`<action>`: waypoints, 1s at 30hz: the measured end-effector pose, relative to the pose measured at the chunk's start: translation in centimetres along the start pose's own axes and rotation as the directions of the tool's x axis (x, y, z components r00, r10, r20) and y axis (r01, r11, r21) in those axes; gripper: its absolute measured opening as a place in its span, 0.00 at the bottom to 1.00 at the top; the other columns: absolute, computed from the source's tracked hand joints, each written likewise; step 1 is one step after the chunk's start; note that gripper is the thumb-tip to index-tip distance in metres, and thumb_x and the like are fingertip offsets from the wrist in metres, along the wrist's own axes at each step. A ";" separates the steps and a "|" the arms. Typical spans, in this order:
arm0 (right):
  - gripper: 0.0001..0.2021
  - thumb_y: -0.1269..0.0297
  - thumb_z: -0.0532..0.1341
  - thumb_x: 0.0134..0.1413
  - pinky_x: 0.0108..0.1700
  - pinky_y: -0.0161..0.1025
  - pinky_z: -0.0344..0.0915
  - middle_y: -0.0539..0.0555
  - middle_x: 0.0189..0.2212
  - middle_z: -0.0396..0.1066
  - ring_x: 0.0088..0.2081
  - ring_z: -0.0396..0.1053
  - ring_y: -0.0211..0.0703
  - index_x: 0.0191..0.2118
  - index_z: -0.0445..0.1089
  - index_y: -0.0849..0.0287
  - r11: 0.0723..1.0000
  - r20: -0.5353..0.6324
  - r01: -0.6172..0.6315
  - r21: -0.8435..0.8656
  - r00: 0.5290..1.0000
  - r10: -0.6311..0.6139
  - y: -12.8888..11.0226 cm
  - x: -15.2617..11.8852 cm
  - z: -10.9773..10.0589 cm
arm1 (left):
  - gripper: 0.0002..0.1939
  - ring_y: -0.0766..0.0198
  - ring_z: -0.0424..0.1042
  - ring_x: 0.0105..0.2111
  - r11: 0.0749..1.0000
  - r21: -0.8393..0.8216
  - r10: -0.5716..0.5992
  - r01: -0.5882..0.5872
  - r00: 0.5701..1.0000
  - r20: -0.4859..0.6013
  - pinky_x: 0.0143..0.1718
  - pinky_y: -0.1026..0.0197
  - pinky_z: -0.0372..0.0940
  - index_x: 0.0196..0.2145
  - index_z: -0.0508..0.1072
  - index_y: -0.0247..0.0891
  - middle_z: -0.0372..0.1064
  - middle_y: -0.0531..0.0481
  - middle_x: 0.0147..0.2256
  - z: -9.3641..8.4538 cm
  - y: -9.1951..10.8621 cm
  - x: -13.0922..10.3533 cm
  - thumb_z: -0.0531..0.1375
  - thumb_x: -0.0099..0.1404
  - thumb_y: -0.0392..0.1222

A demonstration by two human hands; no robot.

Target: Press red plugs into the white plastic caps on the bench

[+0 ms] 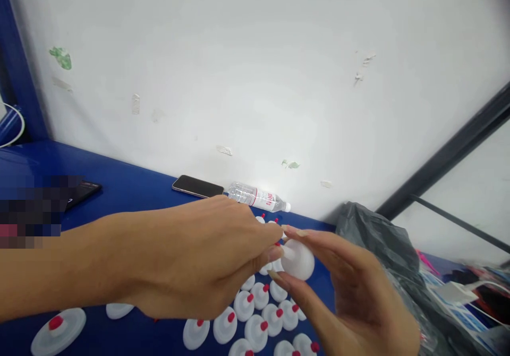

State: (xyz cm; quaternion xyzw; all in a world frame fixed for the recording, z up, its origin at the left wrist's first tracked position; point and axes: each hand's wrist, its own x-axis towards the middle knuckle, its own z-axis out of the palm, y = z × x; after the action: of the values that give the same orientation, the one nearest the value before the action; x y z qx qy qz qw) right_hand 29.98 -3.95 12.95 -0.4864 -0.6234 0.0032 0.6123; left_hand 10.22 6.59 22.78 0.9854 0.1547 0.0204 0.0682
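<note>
Grip of the left hand point(207, 252) pinches a white cap point(302, 262) by its neck; the right hand point(358, 281) clasps its base, likely for steadiness. From there, more caps point(253, 336) lie at seven o'clock on the desk point(127, 186), a bottle point(246, 193) at eleven.

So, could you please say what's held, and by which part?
A white piece: the left hand grips its narrow stem end, the right hand its round body.

on the table point(131, 172), a bottle point(257, 196), a phone point(198, 186) just left of the bottle, the wall point(239, 79) behind it, a bag point(368, 234) to its right, knobbed discs point(255, 335) before it
</note>
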 end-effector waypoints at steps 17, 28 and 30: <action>0.24 0.66 0.78 0.69 0.46 0.33 0.86 0.43 0.50 0.90 0.44 0.90 0.43 0.65 0.77 0.44 0.890 0.035 0.326 -0.318 0.943 -0.332 -0.4 0.2 -0.3 | 0.26 0.60 0.74 0.30 0.966 -0.236 0.013 -0.106 0.931 -0.365 0.34 0.61 0.71 0.34 0.75 0.44 0.74 0.53 0.26 3.6 -1.5 0.1 0.55 0.85 0.62; 0.21 0.66 0.71 0.73 0.52 0.30 0.86 0.43 0.53 0.90 0.46 0.91 0.45 0.66 0.77 0.44 0.830 0.258 0.386 -0.401 0.918 -0.302 -0.4 1.5 -1.5 | 0.25 0.64 0.70 0.21 0.974 -0.210 0.068 -0.088 0.993 -0.101 0.24 0.58 0.58 0.28 0.65 0.44 0.69 0.57 0.20 0.8 -1.2 0.3 0.46 0.87 0.40; 0.19 0.64 0.70 0.75 0.58 0.29 0.83 0.44 0.57 0.88 0.50 0.90 0.43 0.66 0.76 0.46 0.802 0.367 0.429 -0.415 0.886 -0.284 0.2 1.9 -2.4 | 0.23 0.63 0.69 0.21 0.997 -0.027 0.064 -0.068 0.991 -0.121 0.24 0.54 0.56 0.29 0.69 0.43 0.69 0.57 0.21 1.5 -1.6 -0.2 0.52 0.86 0.38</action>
State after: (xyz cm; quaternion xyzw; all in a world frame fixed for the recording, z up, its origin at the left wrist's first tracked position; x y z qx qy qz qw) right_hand 32.35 -4.04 14.86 -0.4909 -0.7667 -0.1989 0.3627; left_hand 9.66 7.89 21.06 0.9858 0.1253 0.0840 0.0733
